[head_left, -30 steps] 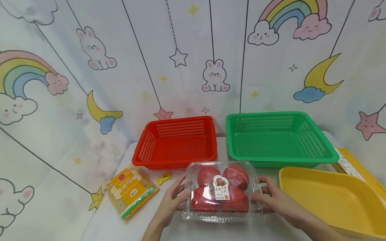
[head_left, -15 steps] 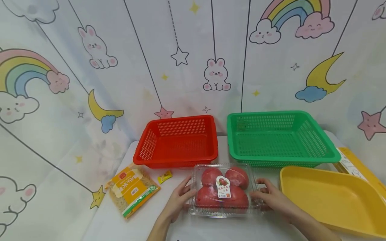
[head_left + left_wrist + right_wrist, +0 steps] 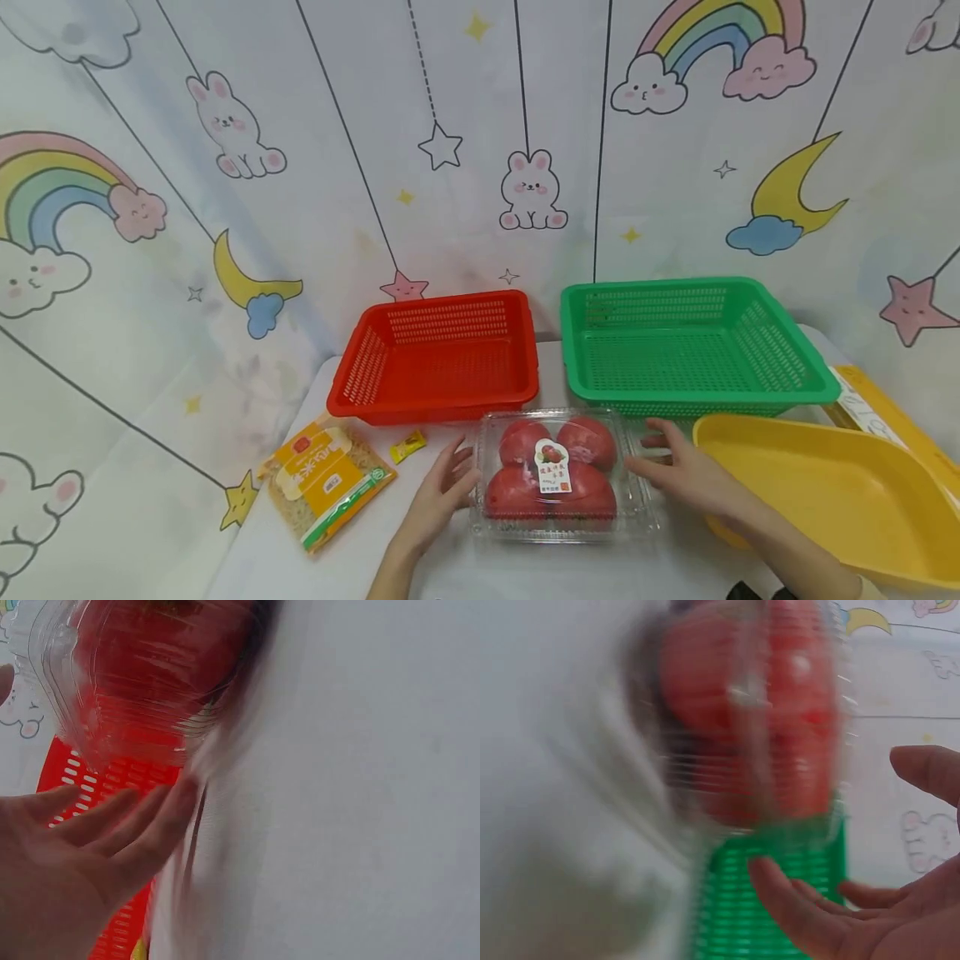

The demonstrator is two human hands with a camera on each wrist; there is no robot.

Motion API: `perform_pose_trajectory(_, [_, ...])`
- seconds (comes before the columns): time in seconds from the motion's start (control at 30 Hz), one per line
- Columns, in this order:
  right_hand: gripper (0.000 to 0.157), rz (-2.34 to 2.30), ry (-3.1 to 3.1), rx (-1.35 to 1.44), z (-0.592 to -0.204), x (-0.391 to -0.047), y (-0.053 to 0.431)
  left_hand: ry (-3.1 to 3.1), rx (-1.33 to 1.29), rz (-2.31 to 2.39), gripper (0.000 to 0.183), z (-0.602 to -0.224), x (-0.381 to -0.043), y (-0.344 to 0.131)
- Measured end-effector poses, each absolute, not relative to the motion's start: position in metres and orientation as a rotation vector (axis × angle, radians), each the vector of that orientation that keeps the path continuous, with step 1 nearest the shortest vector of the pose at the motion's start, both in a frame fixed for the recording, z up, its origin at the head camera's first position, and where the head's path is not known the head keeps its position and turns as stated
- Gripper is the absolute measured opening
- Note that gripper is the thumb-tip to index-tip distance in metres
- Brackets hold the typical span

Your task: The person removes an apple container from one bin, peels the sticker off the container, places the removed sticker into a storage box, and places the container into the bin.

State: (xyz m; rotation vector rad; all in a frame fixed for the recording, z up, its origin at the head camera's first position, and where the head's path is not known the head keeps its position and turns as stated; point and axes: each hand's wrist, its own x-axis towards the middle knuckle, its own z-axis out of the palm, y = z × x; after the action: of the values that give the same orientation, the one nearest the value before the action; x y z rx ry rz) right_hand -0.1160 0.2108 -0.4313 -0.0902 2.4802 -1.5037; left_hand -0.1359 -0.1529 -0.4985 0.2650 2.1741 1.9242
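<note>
A clear plastic clamshell box of several red apples, with a white label on its lid, rests on the white table in the head view. My left hand is at its left side, fingers spread and relaxed. In the left wrist view the left fingers lie extended just below the box's corner. On the other side, my right hand is held apart from the box, thumb and fingers loosely spread. The right wrist view shows a gap between the right fingertips and the blurred box.
Behind the box stand a red basket and a green basket. A yellow tub is at the right, beside a yellow-and-white carton. At the left lie a packet of grain and a small yellow wrapped piece.
The apple box has been lowered onto the table and has shifted slightly right. Both hands have let go of it, and the right hand has drawn back from its side.
</note>
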Motion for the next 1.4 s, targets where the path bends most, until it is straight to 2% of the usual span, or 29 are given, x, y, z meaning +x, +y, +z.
perform_pose_trajectory(0.23, [0.060,-1.458,2.654,-0.349,-0.399,-0.136,0.192,2.513,0.610,1.949,0.060,-0.501,-0.143,-0.151])
perform_pose_trajectory(0.4, [0.050,-1.440,2.552,-0.479,-0.393,-0.155,0.171,2.609,0.813,1.859,0.055,-0.502,-0.152,-0.143])
perform_pose_trajectory(0.53, [0.048,-1.363,2.451,-0.560,-0.394,-0.166,0.154,2.595,0.892,1.887,0.052,-0.504,-0.155,-0.140])
perform_pose_trajectory(0.73, [0.048,-1.204,2.425,-0.603,-0.401,-0.173,0.142,2.540,0.916,1.922,0.044,-0.507,-0.156,-0.138])
perform_pose_trajectory(0.87, [0.041,-1.153,2.465,-0.670,-0.404,-0.176,0.137,2.544,0.893,1.907,0.039,-0.509,-0.157,-0.139])
perform_pose_trajectory(1.4, [0.025,-0.998,2.624,-0.845,-0.411,-0.177,0.127,2.505,0.840,1.959,0.037,-0.517,-0.159,-0.140])
